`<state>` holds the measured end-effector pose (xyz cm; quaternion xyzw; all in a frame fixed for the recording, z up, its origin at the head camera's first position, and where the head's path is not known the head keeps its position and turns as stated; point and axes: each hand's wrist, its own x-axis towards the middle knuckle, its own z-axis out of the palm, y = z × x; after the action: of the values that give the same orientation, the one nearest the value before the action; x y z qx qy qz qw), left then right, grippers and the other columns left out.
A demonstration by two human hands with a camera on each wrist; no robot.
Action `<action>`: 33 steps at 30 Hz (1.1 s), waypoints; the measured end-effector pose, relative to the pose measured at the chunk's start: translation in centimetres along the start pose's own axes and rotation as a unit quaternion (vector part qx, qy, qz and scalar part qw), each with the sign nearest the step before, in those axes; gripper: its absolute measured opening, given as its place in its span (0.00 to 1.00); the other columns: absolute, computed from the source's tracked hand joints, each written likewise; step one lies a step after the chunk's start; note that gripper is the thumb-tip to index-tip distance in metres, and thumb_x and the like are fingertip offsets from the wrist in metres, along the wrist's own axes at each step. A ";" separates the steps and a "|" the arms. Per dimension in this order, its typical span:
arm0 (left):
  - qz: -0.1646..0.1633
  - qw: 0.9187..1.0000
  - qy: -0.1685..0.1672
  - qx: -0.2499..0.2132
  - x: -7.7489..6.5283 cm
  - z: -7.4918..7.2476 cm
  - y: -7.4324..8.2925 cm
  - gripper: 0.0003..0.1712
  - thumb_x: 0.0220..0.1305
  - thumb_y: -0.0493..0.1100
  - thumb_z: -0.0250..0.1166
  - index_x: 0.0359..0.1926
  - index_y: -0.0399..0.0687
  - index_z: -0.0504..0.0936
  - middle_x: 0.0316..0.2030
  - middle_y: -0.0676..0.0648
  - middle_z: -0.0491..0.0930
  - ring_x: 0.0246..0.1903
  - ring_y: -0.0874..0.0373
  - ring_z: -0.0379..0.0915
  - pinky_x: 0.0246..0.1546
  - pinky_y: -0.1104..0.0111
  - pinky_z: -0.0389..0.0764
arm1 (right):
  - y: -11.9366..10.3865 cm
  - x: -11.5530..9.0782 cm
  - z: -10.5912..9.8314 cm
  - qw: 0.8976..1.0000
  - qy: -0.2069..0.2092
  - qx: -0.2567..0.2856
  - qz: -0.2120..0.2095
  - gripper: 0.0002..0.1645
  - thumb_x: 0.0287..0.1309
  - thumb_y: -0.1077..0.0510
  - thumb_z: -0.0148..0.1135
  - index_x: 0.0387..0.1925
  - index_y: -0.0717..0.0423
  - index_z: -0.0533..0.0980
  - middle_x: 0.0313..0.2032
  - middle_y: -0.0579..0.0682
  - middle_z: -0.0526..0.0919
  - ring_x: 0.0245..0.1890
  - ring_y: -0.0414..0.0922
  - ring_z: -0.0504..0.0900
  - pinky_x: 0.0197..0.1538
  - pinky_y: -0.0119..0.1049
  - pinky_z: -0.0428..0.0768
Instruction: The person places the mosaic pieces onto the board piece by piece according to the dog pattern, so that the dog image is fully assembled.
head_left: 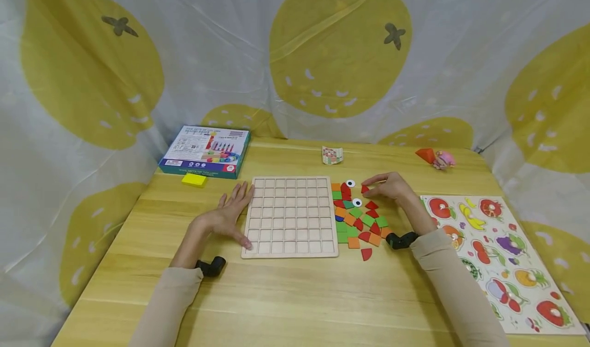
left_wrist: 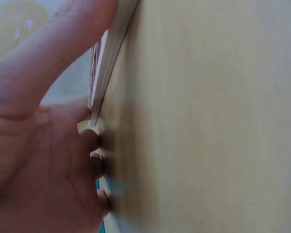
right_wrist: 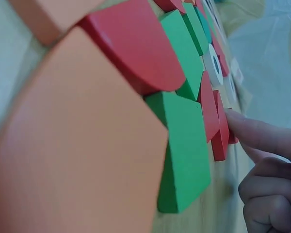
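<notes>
A pale wooden grid board (head_left: 290,217) with square cells lies in the middle of the table. My left hand (head_left: 229,215) rests spread at its left side, thumb on the lower left corner and a fingertip at the upper left edge. Right of the board lies a loose spread of flat coloured tiles, among them an orange tile (head_left: 354,243), a green tile (right_wrist: 184,155) and two round eye pieces (head_left: 357,202). My right hand (head_left: 392,188) pinches a small red tile (head_left: 365,188) between thumb and index finger at the far side of the spread; its other fingers are curled.
A toy box (head_left: 205,151) stands at the back left, a yellow block (head_left: 194,180) before it. A small pattern card (head_left: 332,155) lies behind the board. A fruit puzzle board (head_left: 502,265) is at the right, a red block (head_left: 425,155) and pink toy (head_left: 443,160) behind it.
</notes>
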<state>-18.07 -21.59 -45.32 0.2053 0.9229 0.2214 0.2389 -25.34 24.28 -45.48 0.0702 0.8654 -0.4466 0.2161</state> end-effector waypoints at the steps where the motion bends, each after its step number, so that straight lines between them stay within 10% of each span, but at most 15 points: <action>1: 0.001 1.000 0.000 -0.001 0.0 0.0 0.0 0.87 0.27 0.66 0.80 0.76 0.47 0.29 0.75 0.37 0.19 0.74 0.40 0.13 0.71 0.38 0.24 | 0.0 0.0 0.0 1.000 0.002 -0.006 -0.005 0.24 0.46 0.54 0.76 0.48 0.55 0.83 0.51 0.53 0.79 0.24 0.38 0.59 0.26 0.32 0.59; 5: 0.002 1.000 -0.002 0.003 0.0 -0.1 0.1 0.87 0.28 0.66 0.80 0.76 0.46 0.29 0.75 0.37 0.19 0.74 0.39 0.13 0.71 0.38 0.25 | 0.0 0.1 0.2 0.999 0.003 -0.038 -0.035 0.20 0.49 0.52 0.74 0.44 0.57 0.83 0.44 0.53 0.83 0.35 0.42 0.68 0.36 0.32 0.65; 10: 0.005 1.000 -0.004 0.006 0.1 -0.2 0.1 0.86 0.29 0.66 0.80 0.76 0.46 0.28 0.75 0.37 0.19 0.74 0.39 0.13 0.70 0.38 0.24 | -0.3 0.3 0.6 0.999 -0.015 -0.020 -0.046 0.24 0.47 0.52 0.75 0.48 0.55 0.81 0.17 0.40 0.70 0.23 0.41 0.65 0.30 0.32 0.64; 33: 0.003 1.000 -0.004 0.008 -0.2 -0.2 0.3 0.87 0.29 0.66 0.80 0.76 0.46 0.27 0.75 0.37 0.19 0.74 0.40 0.13 0.71 0.38 0.24 | 0.0 1.0 1.0 0.997 -0.034 0.003 -0.068 0.23 0.44 0.54 0.77 0.45 0.56 0.84 0.11 0.38 0.66 0.20 0.39 0.56 0.26 0.33 0.57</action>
<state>-17.97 -21.53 -44.94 0.2113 0.9231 0.2135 0.2402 -25.87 23.37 -46.41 -0.0032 0.8590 -0.4650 0.2145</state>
